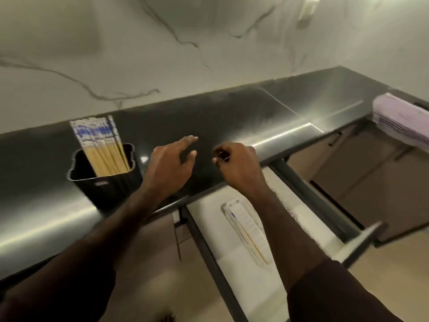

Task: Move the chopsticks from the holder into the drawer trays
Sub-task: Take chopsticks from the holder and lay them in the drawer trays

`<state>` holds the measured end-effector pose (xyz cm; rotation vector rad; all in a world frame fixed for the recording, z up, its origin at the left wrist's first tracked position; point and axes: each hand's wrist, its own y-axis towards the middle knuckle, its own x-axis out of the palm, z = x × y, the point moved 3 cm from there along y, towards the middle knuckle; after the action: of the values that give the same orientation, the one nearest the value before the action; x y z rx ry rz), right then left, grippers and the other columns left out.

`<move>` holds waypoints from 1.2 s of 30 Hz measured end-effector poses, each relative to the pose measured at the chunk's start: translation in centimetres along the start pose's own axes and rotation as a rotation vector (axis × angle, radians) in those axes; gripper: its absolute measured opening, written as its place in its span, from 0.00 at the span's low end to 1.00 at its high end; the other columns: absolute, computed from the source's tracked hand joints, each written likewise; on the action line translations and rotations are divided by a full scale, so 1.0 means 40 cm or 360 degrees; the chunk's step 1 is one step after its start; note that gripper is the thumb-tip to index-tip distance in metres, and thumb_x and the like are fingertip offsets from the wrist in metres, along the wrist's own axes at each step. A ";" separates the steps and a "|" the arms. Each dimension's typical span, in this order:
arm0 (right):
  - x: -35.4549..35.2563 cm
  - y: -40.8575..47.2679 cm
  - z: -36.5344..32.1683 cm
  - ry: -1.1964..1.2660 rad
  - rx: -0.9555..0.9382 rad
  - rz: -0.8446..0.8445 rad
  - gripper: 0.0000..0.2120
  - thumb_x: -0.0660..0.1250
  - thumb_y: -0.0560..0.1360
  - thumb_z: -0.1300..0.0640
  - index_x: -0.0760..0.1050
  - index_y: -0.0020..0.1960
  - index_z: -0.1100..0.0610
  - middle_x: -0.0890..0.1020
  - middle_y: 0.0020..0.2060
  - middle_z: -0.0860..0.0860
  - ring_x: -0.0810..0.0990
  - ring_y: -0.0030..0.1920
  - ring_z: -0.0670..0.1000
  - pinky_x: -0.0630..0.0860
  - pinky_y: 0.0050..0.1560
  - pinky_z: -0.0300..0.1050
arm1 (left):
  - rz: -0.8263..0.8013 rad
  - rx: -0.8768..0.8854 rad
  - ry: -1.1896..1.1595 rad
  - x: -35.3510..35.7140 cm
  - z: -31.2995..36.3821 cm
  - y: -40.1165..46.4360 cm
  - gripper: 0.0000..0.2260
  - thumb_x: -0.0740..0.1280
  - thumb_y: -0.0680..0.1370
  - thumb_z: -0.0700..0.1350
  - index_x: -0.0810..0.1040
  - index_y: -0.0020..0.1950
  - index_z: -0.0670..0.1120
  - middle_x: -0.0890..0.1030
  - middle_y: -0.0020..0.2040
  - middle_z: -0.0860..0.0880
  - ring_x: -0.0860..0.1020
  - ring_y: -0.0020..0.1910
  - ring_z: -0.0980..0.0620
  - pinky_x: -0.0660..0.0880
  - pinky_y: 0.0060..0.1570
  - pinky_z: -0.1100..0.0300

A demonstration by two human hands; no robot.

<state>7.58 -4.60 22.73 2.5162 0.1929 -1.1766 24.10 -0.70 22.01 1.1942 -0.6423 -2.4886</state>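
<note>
We're early: bundle of pale bamboo chopsticks with blue-patterned tops (pixel 102 149) mostly in black ribbed plastic holder (pixel 109 182) on bench; one pair in white drawer tray (pixel 246 226). Left hand (pixel 171 163) spread, empty; right hand (pixel 236 163) curled, contents unclear.

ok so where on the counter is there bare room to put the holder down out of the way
Bare black counter runs from the holder of chopsticks right to the folded purple cloth, along the marble wall. It is crowded at the front edge, where the left hand and right hand hover above the open drawer.
</note>
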 end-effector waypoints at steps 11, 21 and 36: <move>0.293 0.174 -0.437 0.0165 -0.0337 -0.0157 0.08 0.71 0.74 0.58 0.82 0.53 0.51 0.86 0.46 0.48 0.82 0.43 0.42 0.81 0.50 0.41 | 0.0430 -0.0183 0.0136 -0.354 -0.363 0.020 0.16 0.72 0.72 0.35 0.82 0.60 0.42 0.83 0.57 0.43 0.82 0.56 0.48 0.66 0.56 0.75; 0.585 0.244 -0.555 0.0013 -0.0108 -0.0362 0.12 0.70 0.77 0.57 0.79 0.60 0.53 0.85 0.52 0.51 0.82 0.51 0.47 0.80 0.56 0.46 | 0.0163 -0.0519 -0.0059 -0.390 -0.678 0.101 0.20 0.70 0.76 0.42 0.76 0.68 0.45 0.79 0.65 0.45 0.80 0.60 0.47 0.74 0.58 0.59; 0.667 0.246 -0.482 -0.0048 0.0136 -0.0228 0.14 0.69 0.76 0.57 0.77 0.61 0.49 0.84 0.49 0.46 0.79 0.47 0.41 0.75 0.51 0.35 | 0.0232 -0.0674 -0.0629 -0.289 -0.761 0.134 0.13 0.75 0.72 0.39 0.84 0.56 0.45 0.86 0.45 0.51 0.82 0.42 0.67 0.78 0.46 0.71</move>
<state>41.23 -7.26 16.32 2.5935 0.3267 -1.3026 55.62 -7.98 15.52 0.4922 -0.2521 -2.5733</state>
